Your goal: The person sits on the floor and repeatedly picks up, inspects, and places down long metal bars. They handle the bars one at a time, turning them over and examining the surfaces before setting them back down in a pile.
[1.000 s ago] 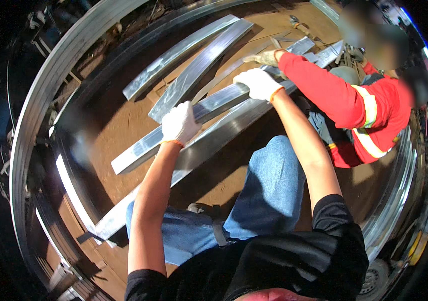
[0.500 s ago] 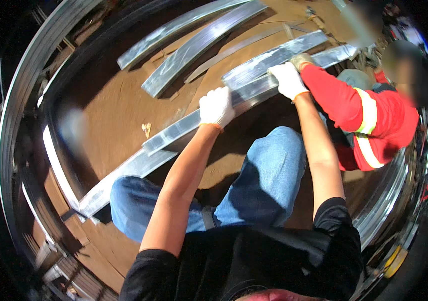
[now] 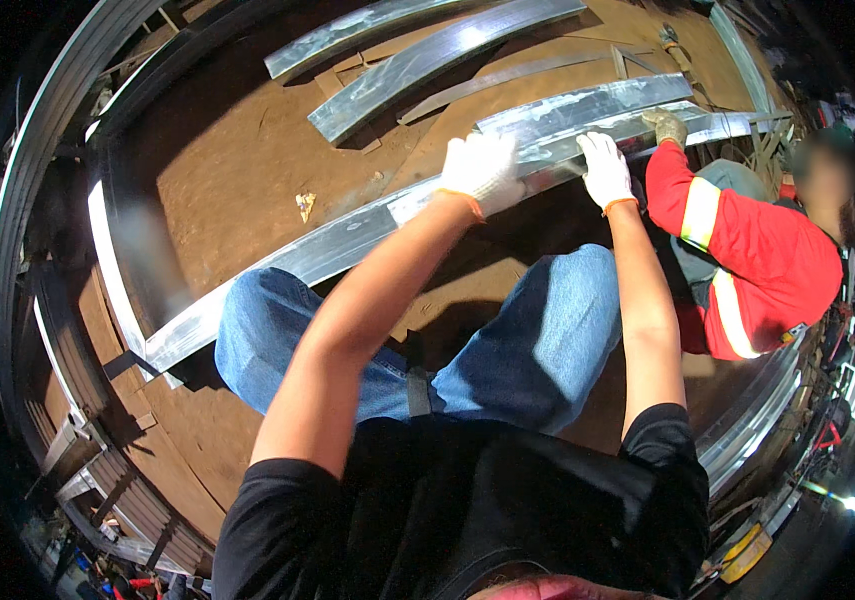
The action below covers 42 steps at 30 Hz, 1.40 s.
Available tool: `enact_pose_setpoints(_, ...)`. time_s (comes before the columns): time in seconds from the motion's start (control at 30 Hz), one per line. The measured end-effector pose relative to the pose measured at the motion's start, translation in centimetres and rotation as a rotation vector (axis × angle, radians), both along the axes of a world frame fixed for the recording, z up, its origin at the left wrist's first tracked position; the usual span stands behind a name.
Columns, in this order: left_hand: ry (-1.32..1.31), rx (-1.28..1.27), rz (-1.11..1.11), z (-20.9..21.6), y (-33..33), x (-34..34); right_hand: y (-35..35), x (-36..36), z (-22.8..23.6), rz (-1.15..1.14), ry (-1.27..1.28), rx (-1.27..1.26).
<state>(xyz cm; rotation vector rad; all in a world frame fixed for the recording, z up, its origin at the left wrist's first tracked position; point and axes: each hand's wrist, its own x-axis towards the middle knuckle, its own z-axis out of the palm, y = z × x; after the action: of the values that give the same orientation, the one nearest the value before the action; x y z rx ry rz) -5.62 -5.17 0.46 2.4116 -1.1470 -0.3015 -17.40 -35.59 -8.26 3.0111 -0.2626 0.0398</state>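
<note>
Brown flat ground [image 3: 237,185] carries long silver metal beam [image 3: 332,243], running diagonally, lower left to upper right. Co-worker in red reflective-banded top [image 3: 787,285] at right. Silver rectangular metal bar [image 3: 553,155] lies along beam, under both hands. Left hand [image 3: 484,171], white-gloved, blurred: fingers curled over bar near its left end, can't tell if gripping. Right hand [image 3: 606,172], white-gloved: half open, fingers on bar, grip unclear. Co-worker's tan-gloved hand [image 3: 666,127] on metal just beyond.

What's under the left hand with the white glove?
The left hand is over a shiny metal bar, which shows on both sides and seems to lie on a longer beam. The hand covers the bit of bar right beneath, so that can't be seen.
</note>
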Motion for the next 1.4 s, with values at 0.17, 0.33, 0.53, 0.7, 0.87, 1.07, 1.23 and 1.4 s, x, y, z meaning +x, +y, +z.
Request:
enact_pose_setpoints(0.17,-0.027,0.013,0.109,3.6,10.8,7.5,2.0,0.2,0.4,-0.147,0.277,0.006)
enact_pose_setpoints(0.33,0.065,0.232,0.211,1.7,17.0,9.6,3.6,0.8,1.5,-0.174,0.475,0.095)
enact_pose_setpoints(0.53,0.232,0.602,-0.032,-2.2,18.0,8.6,2.8,0.5,0.8,-0.165,0.478,0.060)
enact_pose_setpoints(0.7,0.285,0.469,-0.060,-4.3,18.1,9.4,6.6,2.0,3.8,-0.248,0.573,0.221)
enact_pose_setpoints(0.87,0.304,0.475,-0.098,-5.1,17.2,9.5,13.9,3.5,4.9,-0.051,0.301,0.632)
enact_pose_setpoints(1.07,0.336,0.445,-0.098,-5.3,17.6,9.3,16.6,4.2,2.7,-0.024,0.442,0.656)
enact_pose_setpoints(1.23,0.332,0.445,-0.087,-5.5,18.4,8.9,18.5,5.4,2.0,-0.045,0.532,0.555)
enact_pose_setpoints(1.4,0.317,0.417,-0.126,-5.7,18.2,8.8,19.1,5.7,2.3,0.011,0.618,0.557)
